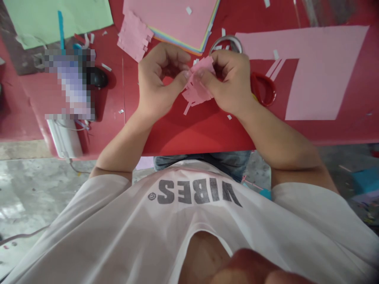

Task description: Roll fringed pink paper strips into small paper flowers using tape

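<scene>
L hand (156, 79) & R hand (233, 81) are hovering close tog. over the red table (109, 130), pinching the slitted pink paper (199, 94) btwn them, so its thin strips (187, 108) are prob. risking a tear or crease if either hand's pulling too hard.

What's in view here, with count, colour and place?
Table: one, red, beneath
Held paper: one, pink, top centre
Stack: one, multicoloured, top centre
Notched paper: one, pink, left of stack
Green sheet: one, green, top left
Large sheet: one, pink, right
Strips: two, pink, by large sheet
Ring: one, greyish, right of stack
Handle: one, red, right of centre
Blue strip: one, blue, top left
Rounded object: one, black, left
Pixelated object: one, purplish, left
Corded block: one, white, left
Scraps: several, white, scattered
Jeans: one pair, blue, lap
Shirt: one, white, bottom
Left hand, right hand: two, bare, on held paper
</scene>
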`<state>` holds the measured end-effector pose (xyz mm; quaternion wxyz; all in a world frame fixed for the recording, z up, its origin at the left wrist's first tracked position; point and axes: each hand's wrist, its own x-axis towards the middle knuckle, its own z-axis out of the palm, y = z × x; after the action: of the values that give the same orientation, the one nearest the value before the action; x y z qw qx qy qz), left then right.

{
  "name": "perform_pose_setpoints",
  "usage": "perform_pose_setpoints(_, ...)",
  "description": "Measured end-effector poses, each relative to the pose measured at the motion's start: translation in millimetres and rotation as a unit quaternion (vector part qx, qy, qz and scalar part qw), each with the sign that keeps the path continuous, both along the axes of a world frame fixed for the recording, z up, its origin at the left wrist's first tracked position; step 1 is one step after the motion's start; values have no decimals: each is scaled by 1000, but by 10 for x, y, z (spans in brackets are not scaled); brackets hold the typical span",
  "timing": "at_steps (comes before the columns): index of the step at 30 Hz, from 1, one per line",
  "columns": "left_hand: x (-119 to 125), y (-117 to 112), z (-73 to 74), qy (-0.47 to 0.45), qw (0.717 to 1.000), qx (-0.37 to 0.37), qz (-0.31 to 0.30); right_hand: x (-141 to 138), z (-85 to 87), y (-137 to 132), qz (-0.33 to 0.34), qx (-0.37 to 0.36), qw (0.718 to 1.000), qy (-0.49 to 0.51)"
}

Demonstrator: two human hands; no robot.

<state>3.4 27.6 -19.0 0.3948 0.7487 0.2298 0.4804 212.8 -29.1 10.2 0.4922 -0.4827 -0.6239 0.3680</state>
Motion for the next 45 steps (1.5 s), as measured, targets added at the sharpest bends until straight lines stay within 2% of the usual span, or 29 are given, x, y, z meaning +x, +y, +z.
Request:
perform_pose_setpoints(4,44,-45,37,-13,1000,17,-2,6,-12,-1,-14,20,1000,-6)
perform_pose_setpoints(8,84,-75,39,-20,1000,-5,7,7,-35,21,-12,35,999,20)
perform_pose_setpoints(13,124,-120,64,12,1000,-14,8,-2,-46,34,-17,45,998,36)
perform_pose_setpoints(16,173,-152,44,1,999,-25,46,3,-49,22,-14,39,999,19)
perform_pose_setpoints(18,207,-160,-1,-32,997,-5,67,7,-53,9,-17,27,999,-5)
perform_pose_setpoints(22,242,-173,-67,-52,997,15,62,-5,-71,-19,-36,4,999,-34)
perform_pose_setpoints(25,267,-227,-27,-46,996,11,70,-24,-77,-36,-42,-1,999,-25)
perform_pose_setpoints(29,328,-285,21,-58,993,-30,101,-39,-47,-52,-19,-9,1000,16)
perform_pose_setpoints(33,359,-262,-9,-84,993,30,83,-48,-13,-56,-5,-23,999,48)
perform_pose_setpoints(39,334,-313,65,-60,994,35,87,-63,-14,-46,-6,-40,997,70)
perform_pose_setpoints(45,312,-238,-58,-68,989,95,85,-73,-93,-42,-16,-63,996,63)
